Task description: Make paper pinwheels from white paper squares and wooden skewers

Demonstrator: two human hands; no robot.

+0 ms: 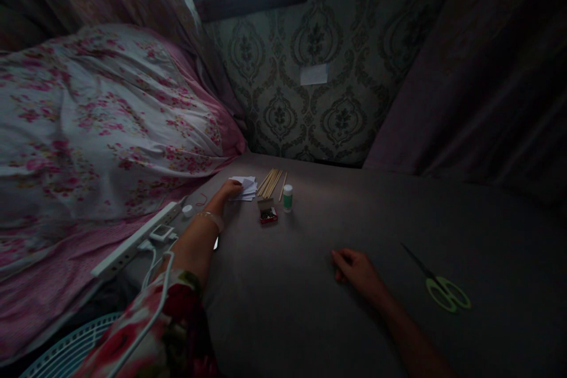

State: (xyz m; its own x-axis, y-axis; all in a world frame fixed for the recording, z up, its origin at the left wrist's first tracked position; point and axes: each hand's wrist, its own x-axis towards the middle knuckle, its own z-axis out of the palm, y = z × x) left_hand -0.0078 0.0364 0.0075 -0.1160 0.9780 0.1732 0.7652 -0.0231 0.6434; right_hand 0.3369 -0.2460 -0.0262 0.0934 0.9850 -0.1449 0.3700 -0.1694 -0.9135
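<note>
My left hand (231,188) reaches out to a small stack of white paper pieces (248,190) on the grey surface. Its fingers are closed at the top piece, which looks slightly lifted. Beside the stack lie a bundle of thin wooden sticks (270,183) and one separate stick (283,186). An open small red box (268,215) with tiny dark pieces in it sits just in front of them. To its right stands a bottle (287,199) with a white cap and green label. My right hand (352,269) rests on the surface with curled fingers, holding nothing visible.
Scissors (436,283) with green handles lie to the right of my right hand. A white power strip (137,239) with a plugged-in charger and cables runs along the left, near a small white cap (188,211). A blue plastic basket (75,345) is at the lower left.
</note>
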